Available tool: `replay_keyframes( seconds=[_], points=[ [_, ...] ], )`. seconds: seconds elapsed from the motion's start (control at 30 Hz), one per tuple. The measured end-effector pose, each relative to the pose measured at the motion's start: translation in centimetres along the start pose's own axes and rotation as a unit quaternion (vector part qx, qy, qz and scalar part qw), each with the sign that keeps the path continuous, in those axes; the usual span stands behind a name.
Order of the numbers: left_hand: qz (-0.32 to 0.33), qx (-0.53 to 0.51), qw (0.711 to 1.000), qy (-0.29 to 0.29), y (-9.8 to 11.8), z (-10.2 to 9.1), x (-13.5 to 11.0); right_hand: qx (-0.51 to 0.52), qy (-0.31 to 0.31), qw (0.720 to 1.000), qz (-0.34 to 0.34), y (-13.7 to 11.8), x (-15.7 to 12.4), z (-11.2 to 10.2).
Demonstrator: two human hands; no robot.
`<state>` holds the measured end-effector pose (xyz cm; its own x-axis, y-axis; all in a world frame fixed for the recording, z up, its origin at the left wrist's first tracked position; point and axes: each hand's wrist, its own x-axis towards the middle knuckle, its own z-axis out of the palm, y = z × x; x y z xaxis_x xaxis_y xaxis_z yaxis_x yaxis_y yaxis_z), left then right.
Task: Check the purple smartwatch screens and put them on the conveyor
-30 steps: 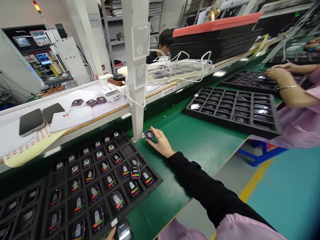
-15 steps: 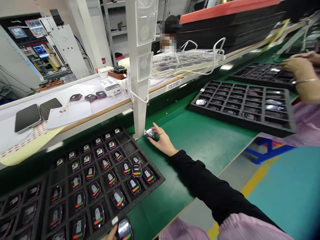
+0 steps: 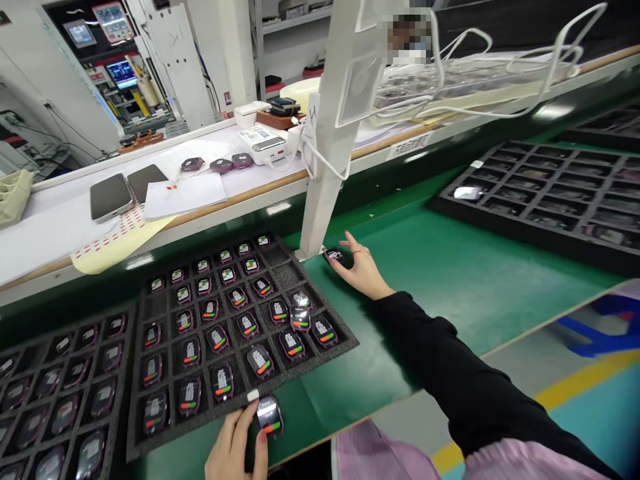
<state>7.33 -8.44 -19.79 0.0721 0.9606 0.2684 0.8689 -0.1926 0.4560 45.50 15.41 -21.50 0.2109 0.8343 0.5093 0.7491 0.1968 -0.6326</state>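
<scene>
My left hand point(image 3: 236, 443) is at the front edge of the dark foam tray point(image 3: 305, 363), thumb and index finger apart. Its fingertips are close against the left side of a smartwatch point(image 3: 270, 415) with a lit screen, which lies beside the tray; whether they touch is hard to tell. Farther forward, my right hand point(image 3: 364, 272) has its fingers spread, the thumb at the edge of another smartwatch point(image 3: 333, 255) at the foot of the white post point(image 3: 327, 180). Several smartwatches with lit screens fill most tray compartments, and one lies across others at the right.
A second tray of watches point(image 3: 65, 400) stands at the left, another compartment tray point(image 3: 520, 227) at the right. On the raised shelf are two phones point(image 3: 111, 197), papers point(image 3: 185, 195), several dark watches point(image 3: 221, 165) and a white box point(image 3: 263, 143). White cables point(image 3: 480, 110) loop behind the post.
The view has shifted left and down, showing more of my left hand. The watch at my right hand, tilted up between the fingers before, is now lower and flatter, with the index finger off it.
</scene>
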Motion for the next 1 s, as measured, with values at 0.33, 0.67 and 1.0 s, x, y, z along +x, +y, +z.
replay_keyframes(
  seconds=[0.33, 0.67, 1.0],
  points=[
    [0.006, -0.047, 0.995, -0.093, 0.9, -1.7, 1.0, 0.103, -0.012, 0.993, -0.063, -9.3, -5.2, -1.9],
    [-0.041, -0.023, 0.977, -0.210, 1.6, -2.6, 1.6, 0.074, -0.189, 0.960, -0.192, -11.7, -8.1, -1.1],
    [-0.099, -0.266, 0.939, -0.196, 1.1, -2.6, 1.4, 0.122, -0.120, 0.974, -0.146, -12.1, -8.4, -0.9]
  ],
)
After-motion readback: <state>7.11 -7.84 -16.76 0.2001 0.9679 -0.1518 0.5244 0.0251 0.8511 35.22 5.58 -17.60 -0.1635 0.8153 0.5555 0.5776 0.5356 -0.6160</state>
